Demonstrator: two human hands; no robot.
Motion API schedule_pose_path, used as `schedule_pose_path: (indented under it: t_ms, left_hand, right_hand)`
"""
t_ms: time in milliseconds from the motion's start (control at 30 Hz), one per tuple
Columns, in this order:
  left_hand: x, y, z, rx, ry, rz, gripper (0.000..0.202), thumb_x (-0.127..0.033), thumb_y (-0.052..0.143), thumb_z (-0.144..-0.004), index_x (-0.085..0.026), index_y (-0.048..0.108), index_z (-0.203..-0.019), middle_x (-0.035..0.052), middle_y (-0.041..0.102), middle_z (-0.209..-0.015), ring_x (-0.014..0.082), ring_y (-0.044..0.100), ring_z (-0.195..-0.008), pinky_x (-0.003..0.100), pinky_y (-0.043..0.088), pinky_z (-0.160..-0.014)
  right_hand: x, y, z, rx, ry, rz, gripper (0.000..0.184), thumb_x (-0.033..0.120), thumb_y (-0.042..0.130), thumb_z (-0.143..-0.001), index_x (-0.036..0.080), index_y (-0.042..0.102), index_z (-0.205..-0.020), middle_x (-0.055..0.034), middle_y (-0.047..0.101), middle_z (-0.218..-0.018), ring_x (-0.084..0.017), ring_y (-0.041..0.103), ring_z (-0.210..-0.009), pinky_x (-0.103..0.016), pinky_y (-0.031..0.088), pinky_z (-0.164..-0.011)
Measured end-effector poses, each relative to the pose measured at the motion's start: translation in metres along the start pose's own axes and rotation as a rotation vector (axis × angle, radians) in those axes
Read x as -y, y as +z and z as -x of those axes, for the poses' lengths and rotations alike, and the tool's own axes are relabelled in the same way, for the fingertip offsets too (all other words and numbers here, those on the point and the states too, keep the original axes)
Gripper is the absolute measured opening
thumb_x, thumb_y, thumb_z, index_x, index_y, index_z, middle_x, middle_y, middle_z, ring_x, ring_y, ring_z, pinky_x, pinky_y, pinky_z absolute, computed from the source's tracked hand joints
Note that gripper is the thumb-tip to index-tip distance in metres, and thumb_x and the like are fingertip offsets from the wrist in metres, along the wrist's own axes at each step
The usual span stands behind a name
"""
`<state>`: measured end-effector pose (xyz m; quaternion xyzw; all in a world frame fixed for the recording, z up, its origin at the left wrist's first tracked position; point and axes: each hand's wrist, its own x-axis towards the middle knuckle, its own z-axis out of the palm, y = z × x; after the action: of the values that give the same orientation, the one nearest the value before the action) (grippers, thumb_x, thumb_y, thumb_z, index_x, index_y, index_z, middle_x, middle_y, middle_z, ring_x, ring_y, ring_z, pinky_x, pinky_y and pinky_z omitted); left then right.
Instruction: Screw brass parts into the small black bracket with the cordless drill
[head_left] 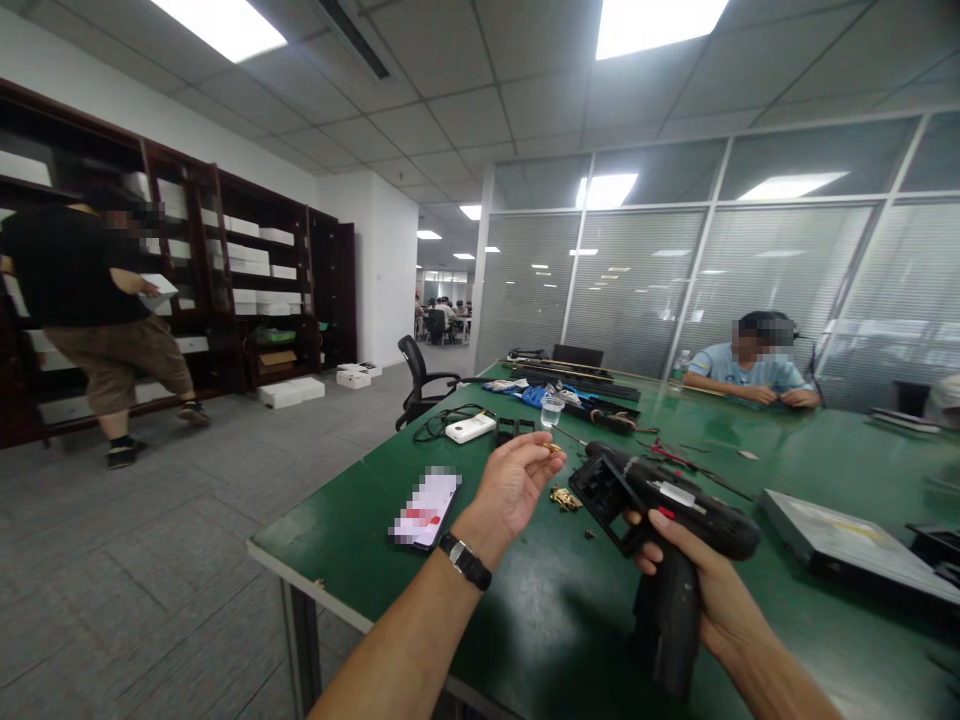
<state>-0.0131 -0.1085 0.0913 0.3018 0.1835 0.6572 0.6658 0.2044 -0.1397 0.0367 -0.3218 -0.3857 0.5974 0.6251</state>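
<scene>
1. Hands, two: left hand (517, 487), thumb and fingertips pinched on one small brass-coloured piece (553, 449); right hand (701, 565), wrapped round the grip of a black power drill (716, 525).
2. Black frame (598, 488), one: beside the drill, at the right fingers; whether gripped too, unclear.
3. Brass-coloured pile (565, 498), one: loose on the green table (525, 630), beyond the left hand.
4. Progress, judged: partway; one piece held up, not yet placed; pile remaining.

The golden piece (553, 449) in the left hand (516, 482), perhaps metal, is too small to identify.
</scene>
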Motion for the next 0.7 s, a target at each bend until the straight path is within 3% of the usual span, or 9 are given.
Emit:
schedule_pose_path:
  t_ms: [167, 300, 467, 633, 700]
  left_hand:
    - [-0.0002, -0.0015, -0.0003, -0.057, 0.028, -0.003, 0.007, -0.004, 0.077, -0.077, -0.006, 0.073, -0.082, 0.0136, 0.074, -0.090, 0.0176, 0.074, -0.081, 0.026, 0.062, -0.083]
    - [-0.0026, -0.0010, 0.0016, -0.058, 0.081, -0.093, 0.003, -0.007, 0.076, -0.081, -0.005, 0.074, -0.082, 0.0135, 0.074, -0.091, 0.0166, 0.073, -0.082, 0.026, 0.061, -0.085]
    - [-0.0055, -0.0009, 0.0030, -0.034, 0.105, -0.288, 0.010, -0.004, 0.077, -0.077, -0.008, 0.074, -0.085, 0.0122, 0.074, -0.092, 0.0169, 0.073, -0.084, 0.031, 0.060, -0.090]
    - [-0.0060, 0.0002, 0.0018, 0.031, 0.181, -0.484, 0.017, -0.008, 0.075, -0.075, -0.010, 0.073, -0.092, 0.0120, 0.074, -0.095, 0.0163, 0.071, -0.083, 0.032, 0.058, -0.087]
    - [-0.0063, 0.0023, 0.0031, 0.071, 0.235, -0.560, 0.020, -0.010, 0.075, -0.074, -0.010, 0.072, -0.094, 0.0107, 0.074, -0.095, 0.0159, 0.071, -0.081, 0.031, 0.057, -0.084]
  right_hand:
    - [-0.0024, -0.0016, -0.0011, 0.004, -0.003, 0.002, 0.027, 0.031, 0.086, -0.074, 0.016, 0.073, -0.094, -0.0051, 0.069, -0.090, -0.009, 0.052, -0.054, -0.022, 0.048, -0.046]
    - [-0.0038, -0.0015, -0.0027, 0.014, 0.009, 0.022, 0.027, 0.033, 0.086, -0.076, 0.015, 0.074, -0.093, -0.0036, 0.066, -0.077, -0.010, 0.053, -0.054, -0.022, 0.047, -0.046]
    - [-0.0029, 0.0008, -0.0033, 0.042, -0.068, 0.003, 0.029, 0.032, 0.088, -0.072, 0.015, 0.073, -0.090, -0.0061, 0.071, -0.089, -0.010, 0.053, -0.056, -0.026, 0.049, -0.050]
    - [-0.0013, -0.0008, -0.0038, 0.084, -0.026, 0.013, 0.029, 0.037, 0.086, -0.075, 0.013, 0.074, -0.086, -0.0016, 0.062, -0.063, -0.011, 0.052, -0.053, -0.025, 0.048, -0.050]
    - [0.0005, -0.0013, -0.0031, 0.096, -0.031, -0.003, 0.028, 0.036, 0.085, -0.075, 0.013, 0.074, -0.087, -0.0027, 0.064, -0.068, -0.011, 0.052, -0.054, -0.025, 0.048, -0.051]
